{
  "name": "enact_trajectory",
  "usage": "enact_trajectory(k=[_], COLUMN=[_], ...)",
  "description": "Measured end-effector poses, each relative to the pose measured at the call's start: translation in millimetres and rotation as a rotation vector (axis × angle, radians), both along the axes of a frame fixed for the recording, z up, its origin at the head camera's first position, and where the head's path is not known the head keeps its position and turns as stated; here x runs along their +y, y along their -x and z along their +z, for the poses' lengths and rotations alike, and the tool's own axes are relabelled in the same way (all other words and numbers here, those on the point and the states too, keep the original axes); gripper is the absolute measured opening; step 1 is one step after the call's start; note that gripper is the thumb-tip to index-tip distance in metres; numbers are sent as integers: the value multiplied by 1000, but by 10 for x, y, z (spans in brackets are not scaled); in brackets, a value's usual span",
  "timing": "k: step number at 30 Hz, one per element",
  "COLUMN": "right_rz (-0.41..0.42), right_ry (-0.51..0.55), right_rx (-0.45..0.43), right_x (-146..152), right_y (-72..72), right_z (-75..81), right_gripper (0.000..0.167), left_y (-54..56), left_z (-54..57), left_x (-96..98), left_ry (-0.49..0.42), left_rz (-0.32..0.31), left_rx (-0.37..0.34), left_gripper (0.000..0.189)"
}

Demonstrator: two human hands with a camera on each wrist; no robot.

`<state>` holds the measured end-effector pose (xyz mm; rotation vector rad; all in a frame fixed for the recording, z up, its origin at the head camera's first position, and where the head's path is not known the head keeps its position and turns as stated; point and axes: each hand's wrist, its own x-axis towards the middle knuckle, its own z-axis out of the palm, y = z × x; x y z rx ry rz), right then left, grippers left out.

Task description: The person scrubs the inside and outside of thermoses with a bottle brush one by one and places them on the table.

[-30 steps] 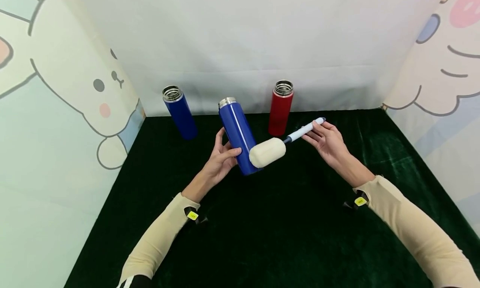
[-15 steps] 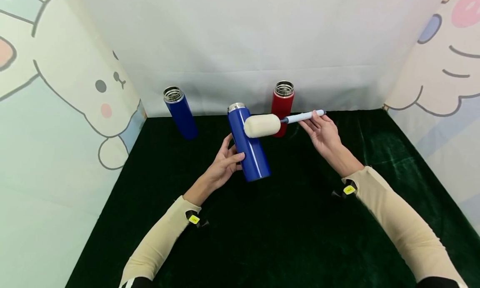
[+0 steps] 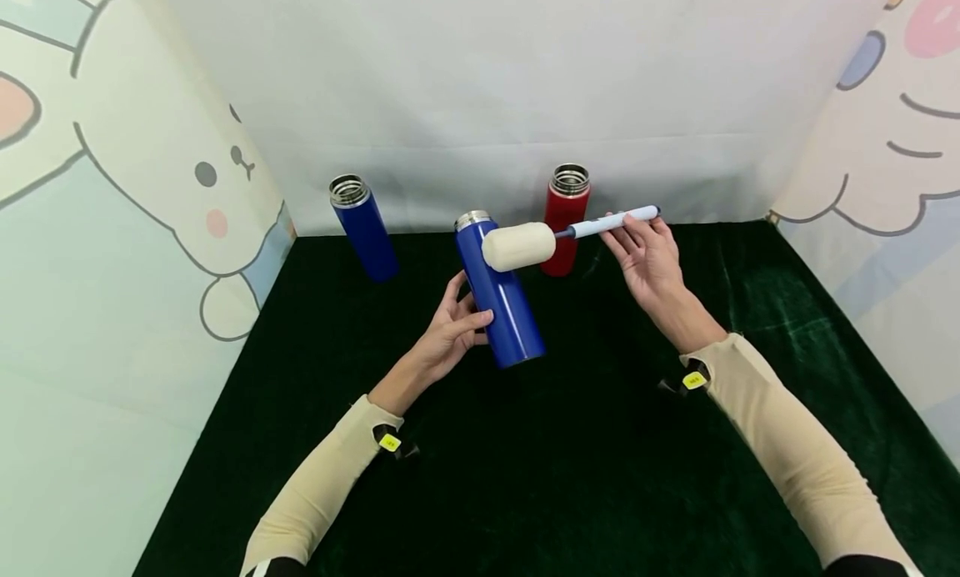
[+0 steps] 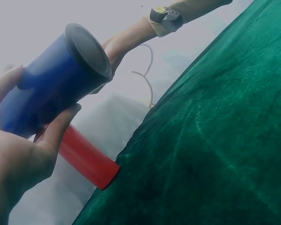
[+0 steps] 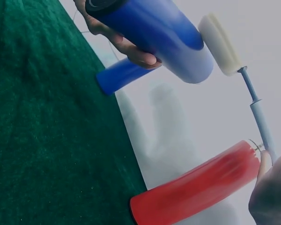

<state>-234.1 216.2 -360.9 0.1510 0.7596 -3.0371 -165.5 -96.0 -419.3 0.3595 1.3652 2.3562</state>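
Held tilted above the cloth in the head view is a blue bottle (image 3: 510, 314) with a bare steel mouth, gripped low on its side by my left hand (image 3: 447, 333). Its dark base faces the left wrist view, where the thumb and fingers wrap the blue body (image 4: 51, 86). My right hand (image 3: 648, 264) pinches the pale blue handle of a sponge bottle brush (image 3: 519, 246). The white sponge head lies across the upper side of the bottle and hides part of it. In the right wrist view the sponge (image 5: 221, 44) is beside the bottle, seemingly touching it.
A second blue bottle (image 3: 367, 235), uncapped, stands at the back left. Behind the brush is an uncapped red bottle (image 3: 564, 218), partly covered by it. Dark green cloth (image 3: 525, 477) covers the table. A white backdrop (image 3: 465, 77) and printed side panels enclose it.
The held bottle has shifted slightly right and down. My right hand has come left and up a little, and the brush has swung from slanting by the bottle's base to lying across its upper part.
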Motion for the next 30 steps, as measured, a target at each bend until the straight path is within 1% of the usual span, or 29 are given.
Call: enact_trajectory(k=[5, 9, 11, 15, 19, 21, 25, 28, 30], right_rz=[-27, -48, -50, -44, -39, -41, -43, -27, -8], right_ry=[11, 31, 36, 31, 19, 8, -29, -57, -81], right_rx=[27, 55, 50, 2, -18, -10, 18, 29, 21], right_x=[-21, -57, -70, -81, -82, -78, -65, -50, -29], right_y=[-3, 24, 32, 30, 21, 18, 3, -24, -58], right_z=[15, 57, 83, 121, 132, 125, 91, 61, 40], right_gripper=[59, 69, 75, 83, 84, 82, 80, 78, 78], left_y=[12, 11, 11, 13, 9, 3, -3, -1, 1], left_z=[3, -6, -13, -15, -2, 10, 23, 21, 22], left_x=[9, 12, 14, 20, 16, 12, 14, 17, 19], left_ry=[-22, -44, -55, -66, -79, -89, -99, -97, -90], left_rz=[0, -12, -20, -22, -6, -3, -16, -13, 0], left_rx=[16, 9, 0, -14, -36, -56, -85, -88, -86], left_gripper=[91, 91, 92, 92, 90, 88, 81, 83, 86])
